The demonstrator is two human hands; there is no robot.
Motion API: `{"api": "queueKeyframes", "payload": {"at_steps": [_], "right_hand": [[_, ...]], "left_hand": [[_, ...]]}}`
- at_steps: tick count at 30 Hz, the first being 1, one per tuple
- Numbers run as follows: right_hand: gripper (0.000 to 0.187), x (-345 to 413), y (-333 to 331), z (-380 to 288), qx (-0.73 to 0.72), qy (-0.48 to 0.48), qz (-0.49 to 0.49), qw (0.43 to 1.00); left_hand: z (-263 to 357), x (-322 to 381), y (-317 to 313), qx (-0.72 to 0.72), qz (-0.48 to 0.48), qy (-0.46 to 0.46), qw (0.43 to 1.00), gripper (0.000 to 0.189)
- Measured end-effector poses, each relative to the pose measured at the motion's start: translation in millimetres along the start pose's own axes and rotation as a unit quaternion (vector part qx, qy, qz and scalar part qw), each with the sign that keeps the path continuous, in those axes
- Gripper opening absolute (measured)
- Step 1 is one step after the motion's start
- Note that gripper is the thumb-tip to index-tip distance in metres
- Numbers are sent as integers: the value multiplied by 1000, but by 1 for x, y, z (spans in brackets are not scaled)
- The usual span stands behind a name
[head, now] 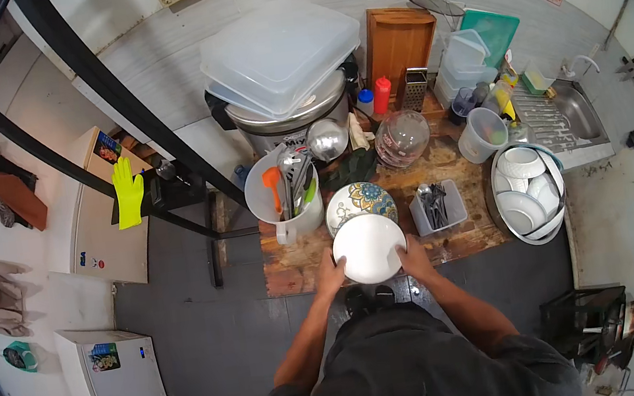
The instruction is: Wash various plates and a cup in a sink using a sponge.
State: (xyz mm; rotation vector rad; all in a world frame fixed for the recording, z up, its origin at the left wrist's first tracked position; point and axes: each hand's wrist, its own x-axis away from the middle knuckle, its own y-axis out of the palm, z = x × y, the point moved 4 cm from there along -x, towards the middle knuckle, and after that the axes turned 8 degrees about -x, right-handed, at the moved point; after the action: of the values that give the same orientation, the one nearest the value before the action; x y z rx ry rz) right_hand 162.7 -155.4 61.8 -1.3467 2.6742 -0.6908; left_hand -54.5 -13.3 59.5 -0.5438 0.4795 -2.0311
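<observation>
Both hands grip a round white plate point(370, 249) at the front edge of a wooden table point(296, 270). My left hand point(331, 269) holds its left rim and my right hand point(413, 256) its right rim, thumbs on top. Just behind it, partly covered, lies a plate with a blue and yellow floral pattern point(368, 195). Right of the plates stands a plastic container of metal cutlery point(453, 204). A clear plastic pitcher point(299, 224) with an orange spatula point(272, 183) and other utensils stands to the left.
An oval tub point(544, 235) of white bowls is at the right, before a steel sink point(578, 109). A large steel pot point(295, 123) bears plastic lids point(280, 52). A clear round jar point(402, 138) stands mid-table. A black metal frame point(98, 88) rises at the left.
</observation>
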Motion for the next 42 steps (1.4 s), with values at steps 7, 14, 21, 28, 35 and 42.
{"api": "queueKeyframes", "payload": {"at_steps": [7,14,21,28,35,42], "right_hand": [[32,-74,17,1,170,31,-55,983],[43,-97,23,6,163,114,-18,980],[44,-113,25,-3,138,190,-67,970],[31,-135,52,33,242,179,-15,954],[28,-143,53,10,324,189,-84,923],[24,-150,55,15,411,150,-94,894]], "left_hand": [[1,-56,5,-110,65,29,991,32],[27,-84,10,-249,85,-12,965,32],[23,-116,17,-280,29,-41,959,32],[42,-134,19,-339,-12,-77,938,27],[56,-134,22,-440,-27,-63,895,21],[49,-147,36,-494,-102,15,863,18]]}}
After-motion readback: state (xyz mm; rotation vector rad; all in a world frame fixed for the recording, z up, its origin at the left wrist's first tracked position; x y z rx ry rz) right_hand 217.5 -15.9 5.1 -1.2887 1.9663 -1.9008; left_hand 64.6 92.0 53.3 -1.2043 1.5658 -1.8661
